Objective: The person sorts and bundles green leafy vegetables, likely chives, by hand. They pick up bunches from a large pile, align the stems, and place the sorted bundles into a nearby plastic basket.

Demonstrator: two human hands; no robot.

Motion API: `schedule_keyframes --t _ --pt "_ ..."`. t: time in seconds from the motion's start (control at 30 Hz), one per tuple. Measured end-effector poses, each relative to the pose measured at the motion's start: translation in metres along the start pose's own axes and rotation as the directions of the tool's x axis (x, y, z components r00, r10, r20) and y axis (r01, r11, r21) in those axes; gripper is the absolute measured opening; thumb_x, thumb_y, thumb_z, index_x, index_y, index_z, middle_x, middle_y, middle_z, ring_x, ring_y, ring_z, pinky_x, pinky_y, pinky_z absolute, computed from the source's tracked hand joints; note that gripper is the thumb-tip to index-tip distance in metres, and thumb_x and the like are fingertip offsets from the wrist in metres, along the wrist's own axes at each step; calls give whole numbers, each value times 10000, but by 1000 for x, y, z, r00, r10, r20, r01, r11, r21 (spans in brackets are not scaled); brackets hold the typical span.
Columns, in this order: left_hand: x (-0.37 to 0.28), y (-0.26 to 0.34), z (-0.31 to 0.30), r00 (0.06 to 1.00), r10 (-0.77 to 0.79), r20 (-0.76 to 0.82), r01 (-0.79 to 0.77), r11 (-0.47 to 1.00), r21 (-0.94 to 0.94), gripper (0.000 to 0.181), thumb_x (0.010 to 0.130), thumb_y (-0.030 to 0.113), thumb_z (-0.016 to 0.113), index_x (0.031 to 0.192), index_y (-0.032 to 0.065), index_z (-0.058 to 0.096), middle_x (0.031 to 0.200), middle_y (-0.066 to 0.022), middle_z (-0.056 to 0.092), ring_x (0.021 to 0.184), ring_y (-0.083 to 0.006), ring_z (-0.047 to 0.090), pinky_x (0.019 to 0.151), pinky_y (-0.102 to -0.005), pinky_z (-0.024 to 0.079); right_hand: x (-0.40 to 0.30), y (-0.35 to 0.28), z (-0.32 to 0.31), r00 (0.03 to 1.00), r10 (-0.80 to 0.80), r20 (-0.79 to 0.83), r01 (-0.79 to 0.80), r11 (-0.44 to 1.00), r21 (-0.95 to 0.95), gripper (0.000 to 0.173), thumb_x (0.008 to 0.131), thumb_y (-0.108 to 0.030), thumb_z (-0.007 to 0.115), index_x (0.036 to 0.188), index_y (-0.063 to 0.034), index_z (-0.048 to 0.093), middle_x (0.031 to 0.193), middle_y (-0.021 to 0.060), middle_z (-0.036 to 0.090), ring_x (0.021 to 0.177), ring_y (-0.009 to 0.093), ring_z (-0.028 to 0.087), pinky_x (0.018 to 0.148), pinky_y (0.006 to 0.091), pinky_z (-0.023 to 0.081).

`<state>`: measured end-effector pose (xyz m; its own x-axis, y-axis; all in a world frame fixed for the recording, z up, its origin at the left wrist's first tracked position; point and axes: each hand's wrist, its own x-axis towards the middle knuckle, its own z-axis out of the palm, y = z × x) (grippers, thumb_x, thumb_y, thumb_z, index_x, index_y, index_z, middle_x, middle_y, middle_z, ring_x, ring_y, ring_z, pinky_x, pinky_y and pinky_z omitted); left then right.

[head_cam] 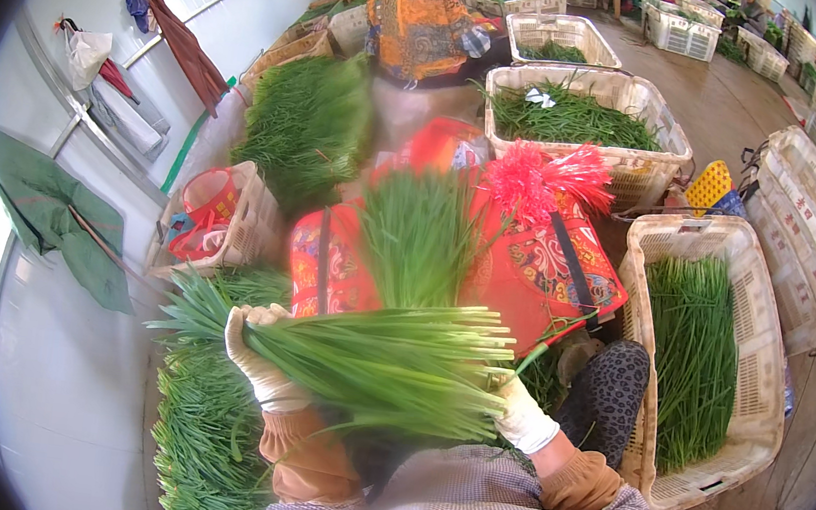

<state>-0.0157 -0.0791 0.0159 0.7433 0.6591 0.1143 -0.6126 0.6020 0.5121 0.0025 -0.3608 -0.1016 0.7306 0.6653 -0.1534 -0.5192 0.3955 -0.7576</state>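
My left hand [264, 356], in a pale glove, is closed around a large bundle of long green leaves that look like garlic chives [380, 365]. The bundle lies level across my front, leaf tips to the left and pale cut stems to the right. My right hand [522, 412], gloved too, is at the stem ends; its fingers are partly hidden, so its hold is unclear. Just beyond, another blurred bunch of the leaves [414, 237] lies on a red patterned surface [542, 270] with a dark strap. A shiny pink-red tassel [530, 178] rests on this surface.
At my right stands a white plastic crate [758, 431] with greens; another crate [585, 154] is ahead. Piled leaves [199, 428] run along my left, near a crate with red items [261, 219]. A person in an orange patterned top [426, 30] sits ahead. Stacked crates [805, 247] lean at far right.
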Motion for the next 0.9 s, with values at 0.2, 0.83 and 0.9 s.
schedule_keyframes --t 0.2,0.83,0.9 --pt "7 2 -15 998 10 -59 -6 998 59 205 895 250 652 756 121 575 703 7 590 666 -129 542 847 -283 473 -8 5 0 999 -17 -35 17 1000 -13 394 898 -99 646 1270 11 576 1126 100 661 996 133 618 881 288 503" --pt "2 2 -12 979 39 -201 -18 994 108 190 858 227 682 721 145 578 679 29 593 639 -108 567 882 -290 476 -22 1 -20 985 -145 -94 149 988 39 365 942 -212 606 1223 20 588 1101 59 642 1031 132 559 922 277 419" --pt "-2 8 -9 968 3 -252 0 1000 14 184 855 236 682 735 139 581 671 33 593 634 -115 574 886 -291 473 -28 -9 -14 994 -105 -26 108 937 332 328 934 -197 609 1171 31 617 1037 46 671 944 135 599 857 288 462"
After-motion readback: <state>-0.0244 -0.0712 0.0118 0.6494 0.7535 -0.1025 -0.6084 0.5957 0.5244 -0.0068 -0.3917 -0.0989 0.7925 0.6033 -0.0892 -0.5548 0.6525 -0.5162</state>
